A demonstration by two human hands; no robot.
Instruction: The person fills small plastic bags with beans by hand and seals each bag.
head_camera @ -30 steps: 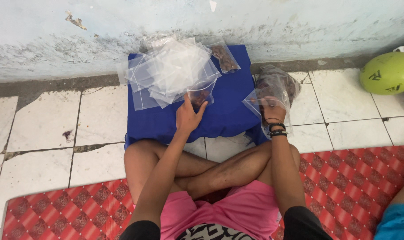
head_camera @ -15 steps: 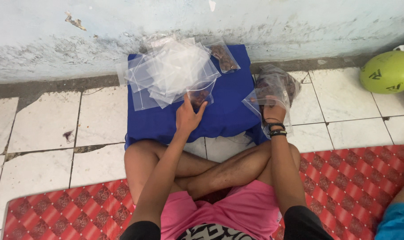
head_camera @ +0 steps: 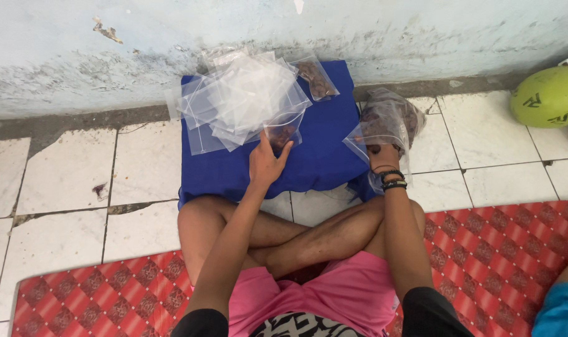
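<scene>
Clear plastic zip bags [head_camera: 240, 100] are heaped on a blue cloth [head_camera: 324, 159] laid against the wall, and one small bag with brown contents [head_camera: 283, 132] at the heap's near edge is pinched between the thumb and fingers of the left hand [head_camera: 265, 163]. A larger clear bag of brown pieces [head_camera: 387, 122] is gripped from below by the right hand [head_camera: 384, 156], whose fingers are closed around its lower part at the cloth's right edge. The small bag is probably best drawn by its corner, with the stack above left undisturbed, since such film slides easily. Another filled bag [head_camera: 315, 78] lies at the cloth's far edge. The floor is covered with cracked white tiles [head_camera: 59, 181]; a stained pale wall [head_camera: 359, 31], a red patterned mat [head_camera: 509, 249] and a green ball [head_camera: 549, 97] are seen around.
</scene>
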